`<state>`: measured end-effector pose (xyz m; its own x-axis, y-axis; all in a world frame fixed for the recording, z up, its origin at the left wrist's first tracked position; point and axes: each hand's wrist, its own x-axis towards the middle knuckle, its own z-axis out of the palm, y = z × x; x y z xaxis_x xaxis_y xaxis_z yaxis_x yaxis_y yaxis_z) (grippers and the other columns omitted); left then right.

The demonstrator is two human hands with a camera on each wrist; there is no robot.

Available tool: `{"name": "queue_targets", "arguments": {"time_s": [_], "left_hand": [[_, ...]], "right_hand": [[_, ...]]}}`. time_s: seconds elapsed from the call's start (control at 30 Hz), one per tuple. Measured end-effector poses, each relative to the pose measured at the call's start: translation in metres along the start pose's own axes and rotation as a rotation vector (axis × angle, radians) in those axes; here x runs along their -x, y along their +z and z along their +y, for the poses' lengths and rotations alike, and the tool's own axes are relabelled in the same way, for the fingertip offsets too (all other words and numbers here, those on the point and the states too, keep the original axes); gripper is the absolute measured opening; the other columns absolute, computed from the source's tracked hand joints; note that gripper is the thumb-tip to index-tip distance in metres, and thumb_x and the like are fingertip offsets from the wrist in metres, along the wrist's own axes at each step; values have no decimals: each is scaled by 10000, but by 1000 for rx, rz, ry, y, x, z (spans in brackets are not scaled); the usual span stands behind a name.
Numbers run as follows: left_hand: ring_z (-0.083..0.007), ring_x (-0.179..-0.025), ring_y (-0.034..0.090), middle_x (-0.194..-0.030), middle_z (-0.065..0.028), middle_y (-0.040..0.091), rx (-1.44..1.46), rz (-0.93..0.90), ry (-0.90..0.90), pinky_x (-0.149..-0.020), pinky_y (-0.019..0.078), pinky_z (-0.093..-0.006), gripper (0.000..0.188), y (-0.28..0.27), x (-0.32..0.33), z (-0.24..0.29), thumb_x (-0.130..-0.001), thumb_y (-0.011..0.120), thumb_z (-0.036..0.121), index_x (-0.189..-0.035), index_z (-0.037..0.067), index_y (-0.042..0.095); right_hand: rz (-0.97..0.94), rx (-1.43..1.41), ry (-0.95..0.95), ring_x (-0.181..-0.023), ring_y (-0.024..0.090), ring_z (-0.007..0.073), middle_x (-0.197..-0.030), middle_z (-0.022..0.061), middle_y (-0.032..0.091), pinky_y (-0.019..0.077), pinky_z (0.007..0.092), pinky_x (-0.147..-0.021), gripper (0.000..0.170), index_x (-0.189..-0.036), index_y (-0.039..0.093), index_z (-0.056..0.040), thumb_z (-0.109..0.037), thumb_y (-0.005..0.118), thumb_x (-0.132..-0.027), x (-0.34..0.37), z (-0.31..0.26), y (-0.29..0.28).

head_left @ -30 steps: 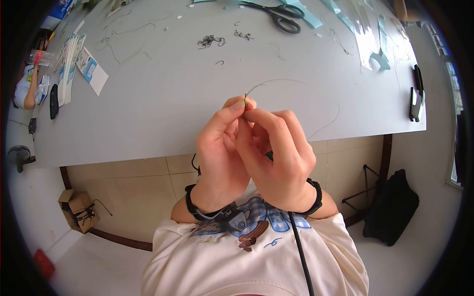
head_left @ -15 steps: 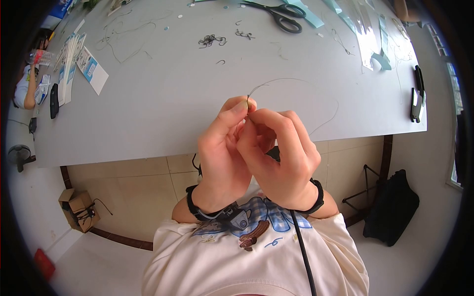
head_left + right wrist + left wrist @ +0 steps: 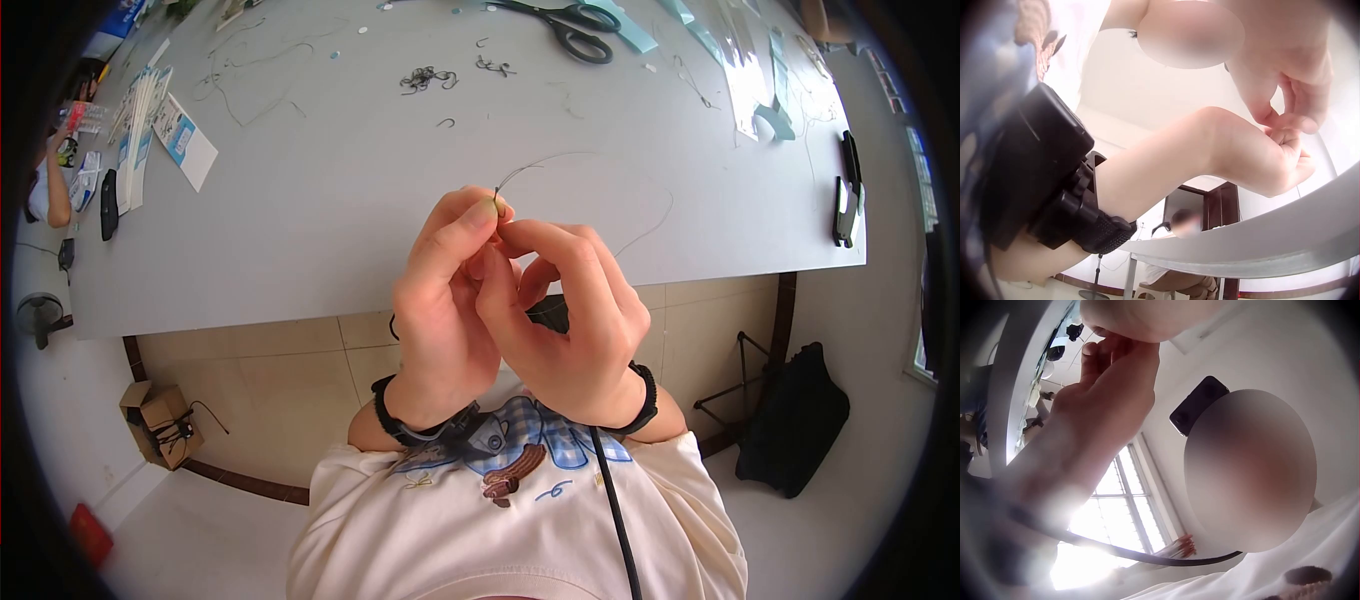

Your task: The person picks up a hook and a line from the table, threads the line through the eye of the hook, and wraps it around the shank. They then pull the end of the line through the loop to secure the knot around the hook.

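The left hand holds a small dark fish hook between thumb and forefinger, its thin end sticking up past the thumb. Most of the hook is hidden by the fingers. A fine fishing line rises from that end and arcs right over the table, with a further stretch curving back towards the right hand. Close against the left fingertips, the right hand has its thumb and forefinger bent together around the line, which is barely visible there. In the right wrist view both hands meet above the table edge.
Ahead on the grey table lie a heap of fish hooks, a smaller cluster and one single hook. Black scissors are at the back. Cards lie left, light-blue strips right; loose line is scattered.
The left hand has shifted slightly left. The right thumb has dropped a little from the left fingertips, and the line's arc has drawn in leftward.
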<state>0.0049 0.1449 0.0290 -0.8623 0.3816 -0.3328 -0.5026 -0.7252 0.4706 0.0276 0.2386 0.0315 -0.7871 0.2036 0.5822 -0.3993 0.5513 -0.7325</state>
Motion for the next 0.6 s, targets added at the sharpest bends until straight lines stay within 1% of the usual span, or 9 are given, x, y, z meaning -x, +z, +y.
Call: {"name": "queue_targets", "arguments": {"time_s": [0.07,0.13,0.37,0.43,0.57,0.6], "left_hand": [[-66,-657,458,-751,32,487,-6,-8,14,-593,369,-218,101,2,0,-1,-845,517,188,-859,91,541],[-70,-660,455,-752,28,489,-96,33,85,-592,369,-221,106,1,-1,-3,-850,505,180,-836,82,543],[-73,-657,451,-723,27,458,-101,24,125,-582,375,-228,121,6,1,-5,-851,496,168,-804,65,540],[-64,-630,428,-704,32,433,-123,27,156,-561,362,-215,122,8,1,-5,-846,501,169,-800,63,540],[-50,-602,398,-695,36,420,-136,32,147,-533,345,-204,127,-2,-2,-4,-842,505,174,-795,62,542],[-44,-596,387,-690,39,413,-134,27,136,-529,338,-199,128,-2,-2,-4,-840,508,176,-792,63,543]], "right_hand": [[10,0,-14,-530,559,100,-746,78,610,447,188,-453,199,-848,592,15,95,635,-671,0,0,1],[-3,19,1,-530,559,103,-739,79,607,452,192,-455,196,-848,595,15,89,641,-673,0,-1,0],[-27,21,-4,-531,556,104,-716,78,600,450,193,-457,200,-835,599,17,97,639,-656,-2,-1,-3],[-32,17,-15,-528,551,103,-708,74,593,445,194,-462,203,-828,593,20,103,635,-648,-2,0,-4],[-59,13,-5,-526,547,102,-705,70,585,441,197,-465,194,-819,587,21,106,630,-650,-3,1,-6],[-35,5,-36,-498,517,102,-683,52,560,418,209,-424,213,-842,583,6,86,630,-651,-3,4,-5]]}}
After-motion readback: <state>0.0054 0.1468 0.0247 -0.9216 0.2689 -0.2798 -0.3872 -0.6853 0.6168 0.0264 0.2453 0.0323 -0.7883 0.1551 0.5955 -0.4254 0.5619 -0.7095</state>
